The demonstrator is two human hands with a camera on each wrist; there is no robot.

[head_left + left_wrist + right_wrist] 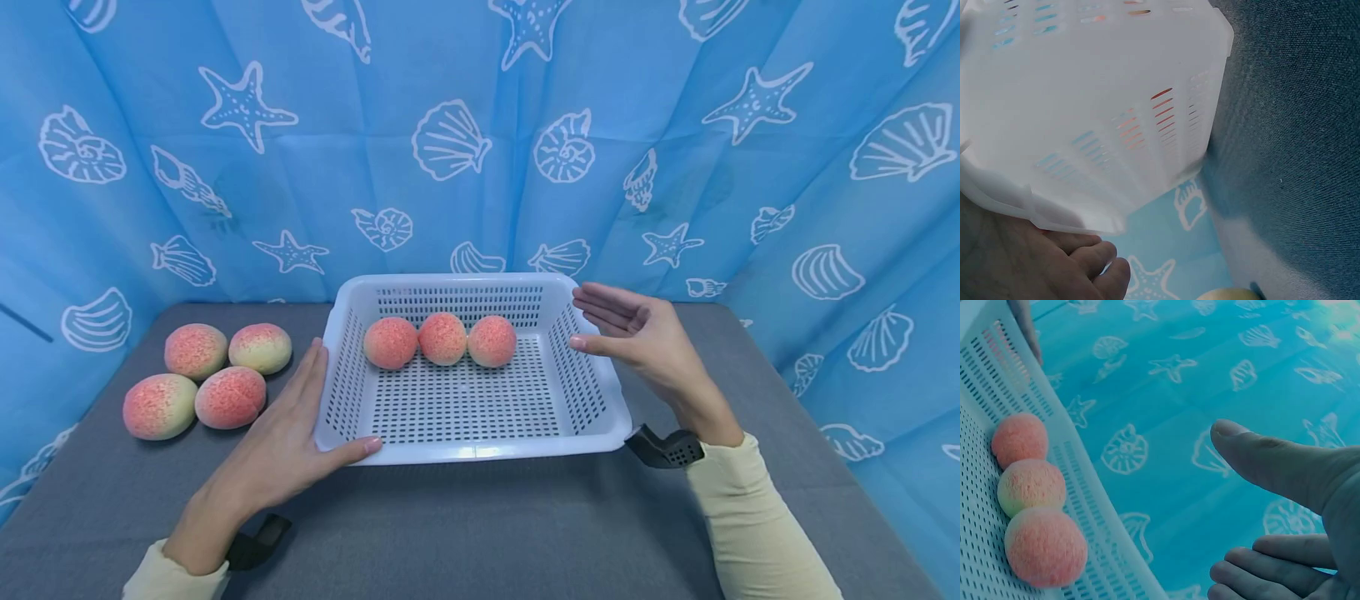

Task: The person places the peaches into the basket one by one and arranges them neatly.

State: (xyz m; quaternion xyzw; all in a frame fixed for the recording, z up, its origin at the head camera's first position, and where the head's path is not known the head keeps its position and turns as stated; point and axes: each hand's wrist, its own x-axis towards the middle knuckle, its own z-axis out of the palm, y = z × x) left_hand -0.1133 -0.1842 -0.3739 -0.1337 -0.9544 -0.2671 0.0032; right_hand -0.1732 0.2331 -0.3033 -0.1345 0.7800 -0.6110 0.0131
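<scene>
A blue fabric curtain [652,75], printed with white shells and starfish, hangs beyond the fingertips of both hands. A dark grey, cloth-covered tabletop [480,533] spreads beneath the fingers. A white, rectangular, perforated plastic basket [474,452] lies between the fingers of the two hands. The left hand [281,446] is at its left side, fingers extended along the outside of the rim, thumb spread wide over the near corner; whether it bears any weight cannot be told. The right hand [660,342] is spread and holds nothing, its thumb and fingers well parted just beside the right rim. Four round, speckled pink-and-yellow peaches [229,398] are clustered to the left of the left fingers; three matching peaches [442,339] form a row inside the basket, between the two sets of fingers. A small black wrist device [663,447] sits behind the right fingers.
</scene>
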